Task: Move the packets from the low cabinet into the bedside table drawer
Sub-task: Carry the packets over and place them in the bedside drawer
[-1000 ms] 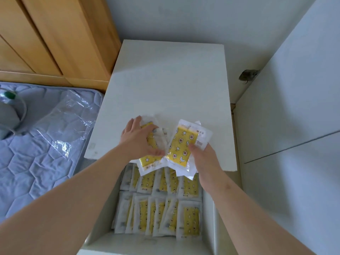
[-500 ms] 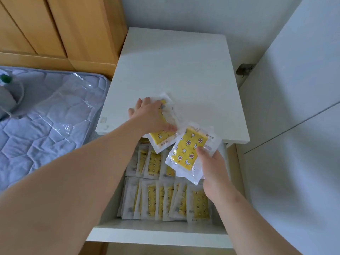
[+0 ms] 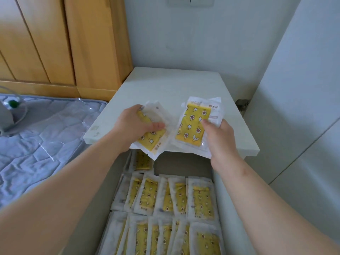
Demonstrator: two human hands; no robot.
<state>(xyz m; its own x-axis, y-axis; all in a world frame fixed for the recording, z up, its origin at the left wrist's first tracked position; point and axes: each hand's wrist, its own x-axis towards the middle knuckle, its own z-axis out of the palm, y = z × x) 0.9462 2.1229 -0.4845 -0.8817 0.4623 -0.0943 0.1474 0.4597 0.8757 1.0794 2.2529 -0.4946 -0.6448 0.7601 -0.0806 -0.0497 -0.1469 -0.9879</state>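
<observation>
My left hand grips a small stack of yellow-and-white packets over the front edge of the white bedside table top. My right hand holds another stack of yellow packets with star and flower prints, right beside the first. Below both hands the drawer is pulled out, holding several packets standing in two rows, plus one packet at the back left. The back right of the drawer is bare.
A grey quilted mattress with a clear plastic sheet lies to the left. Wooden wardrobe panels stand behind it. A white cabinet wall rises on the right, close to the table.
Both hands have lifted their packet stacks slightly above the table's front edge, and the stacks sit side by side. The view has tilted up, showing more wall and more of the drawer.
</observation>
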